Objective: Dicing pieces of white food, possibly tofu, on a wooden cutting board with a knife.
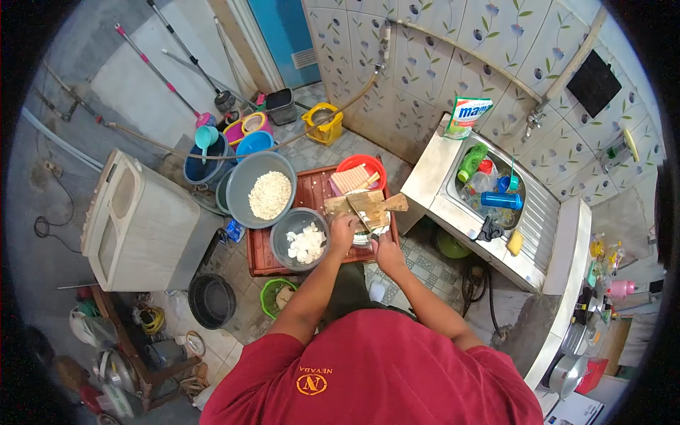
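My right hand [388, 254] is closed around the handle of a kitchen knife [357, 211]. The blade slants up and left across a wooden cutting board [381, 213]. At the board's left front edge is my left hand [344, 229], close to the blade; whatever its fingers might hold is hidden. A small white bit lies on the wood near the blade. Just left of that hand stands a grey bowl [275, 245] of white chunks [307, 243]. Beyond it, a larger grey basin [234, 187] contains finely cut white pieces [270, 195].
A low red-brown table [260, 260] bears these things. Behind the board sits a red basin [364, 158] with pinkish ribbed items [350, 178]. To the right, a metal sink [539, 210] holds bottles and cups. A black tub [212, 301] and a green basket [269, 298] stand on the floor.
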{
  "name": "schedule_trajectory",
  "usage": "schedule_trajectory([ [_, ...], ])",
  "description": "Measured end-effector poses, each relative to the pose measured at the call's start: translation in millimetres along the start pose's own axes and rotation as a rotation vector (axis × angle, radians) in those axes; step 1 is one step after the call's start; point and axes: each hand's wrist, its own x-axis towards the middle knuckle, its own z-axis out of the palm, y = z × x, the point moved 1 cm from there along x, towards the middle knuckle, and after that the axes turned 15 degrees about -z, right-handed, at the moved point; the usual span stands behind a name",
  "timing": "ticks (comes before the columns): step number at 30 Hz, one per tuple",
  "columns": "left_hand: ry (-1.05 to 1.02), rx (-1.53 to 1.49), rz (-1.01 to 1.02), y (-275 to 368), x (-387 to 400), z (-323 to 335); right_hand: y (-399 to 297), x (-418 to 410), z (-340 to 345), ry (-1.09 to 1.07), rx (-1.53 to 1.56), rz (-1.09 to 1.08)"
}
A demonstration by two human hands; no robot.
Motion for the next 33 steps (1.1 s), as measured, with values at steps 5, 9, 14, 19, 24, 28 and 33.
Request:
schedule_trajectory([
  [5, 0.05, -0.038, -0.02, -9, -5, 3, -7, -3, -22, -0.006, 0.159, 0.058],
  [9, 0.055, -0.027, -0.072, -6, 1, 4, -10, -10, -28, 0.094, 0.23, 0.074],
  [14, 0.018, -0.044, -0.113, -8, 3, 2, -17, -8, -31, 0.073, 0.163, -0.014],
  [19, 0.033, -0.026, -0.09, -1, 0, 0, -19, -6, -26, 0.051, 0.189, 0.066],
  [24, 0.039, -0.003, -0.076, -2, 1, -2, -22, -4, -23, 0.034, 0.18, 0.077],
  [28, 0.032, -0.013, -0.08, -2, 3, -2, -20, -1, -26, -0.009, 0.2, 0.078],
  [33, 0.013, -0.011, -0.099, -5, 5, -1, -20, 5, -31, -0.081, 0.166, 0.052],
])
